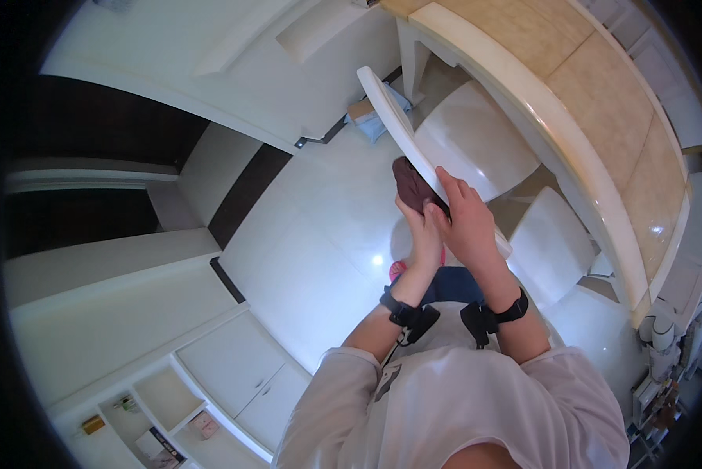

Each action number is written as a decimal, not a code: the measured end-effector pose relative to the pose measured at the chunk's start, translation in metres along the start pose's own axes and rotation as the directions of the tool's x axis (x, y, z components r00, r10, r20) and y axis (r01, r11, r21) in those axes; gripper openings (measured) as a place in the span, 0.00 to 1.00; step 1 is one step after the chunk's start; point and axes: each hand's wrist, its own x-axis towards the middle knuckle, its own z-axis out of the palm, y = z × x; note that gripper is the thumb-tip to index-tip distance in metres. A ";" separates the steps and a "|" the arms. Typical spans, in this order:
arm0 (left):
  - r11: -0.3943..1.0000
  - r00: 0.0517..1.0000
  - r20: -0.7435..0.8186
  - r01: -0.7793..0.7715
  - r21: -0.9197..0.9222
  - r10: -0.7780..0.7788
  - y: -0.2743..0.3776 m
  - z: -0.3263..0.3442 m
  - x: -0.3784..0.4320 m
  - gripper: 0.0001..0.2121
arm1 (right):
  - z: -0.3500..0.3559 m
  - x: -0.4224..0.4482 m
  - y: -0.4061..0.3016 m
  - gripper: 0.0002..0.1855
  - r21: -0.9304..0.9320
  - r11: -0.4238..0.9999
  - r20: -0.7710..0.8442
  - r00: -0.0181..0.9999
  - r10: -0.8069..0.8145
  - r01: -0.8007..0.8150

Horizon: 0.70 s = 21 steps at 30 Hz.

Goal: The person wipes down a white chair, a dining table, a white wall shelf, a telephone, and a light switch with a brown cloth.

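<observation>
My left hand (424,237) grips a dark maroon, soft-looking item (414,186) with a creased surface and a black edge. Its exact kind is unclear. My right hand (467,220) is close against it on the right, with the thumb at the item's near end. The right fingers overlap the white chair back (389,117) in view; whether they touch it cannot be told. That chair back slants just beyond the maroon item, and its white seat (474,140) extends partly under the table.
A curved table with a tan tiled top (615,105) stands at the right. Another white chair (553,243) is tucked beside it. By the wall lie a blue bag (372,128) and a cardboard box (361,109). White shelving (190,381) stands at lower left.
</observation>
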 end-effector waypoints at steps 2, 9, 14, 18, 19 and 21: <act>0.997 0.997 -0.038 0.062 -0.053 -0.064 -0.003 -0.004 0.022 0.24 | 0.006 -0.005 -0.002 0.31 -0.105 0.994 0.002 0.999 -0.036 0.036; 0.981 0.975 -0.113 0.184 -0.063 -0.190 -0.016 0.006 0.013 0.26 | 0.021 -0.011 0.017 0.24 -0.192 0.977 -0.178 0.975 -0.131 0.096; 0.993 0.996 -0.046 0.065 -0.102 -0.070 -0.032 0.004 0.001 0.28 | 0.022 -0.012 0.014 0.22 -0.245 0.963 -0.215 0.962 -0.166 0.112; 0.997 0.993 -0.087 -0.078 -0.011 0.077 -0.022 -0.017 0.076 0.28 | 0.030 -0.012 0.010 0.20 -0.271 0.959 -0.225 0.964 -0.145 0.081; 0.997 0.993 -0.091 -0.076 -0.013 0.074 -0.020 -0.020 0.088 0.28 | 0.034 -0.012 0.009 0.19 -0.297 0.950 -0.252 0.951 -0.179 0.101; 0.988 0.987 -0.068 -0.141 0.061 0.145 -0.018 -0.023 0.101 0.26 | 0.039 -0.012 0.005 0.18 -0.374 0.921 -0.269 0.939 -0.216 0.105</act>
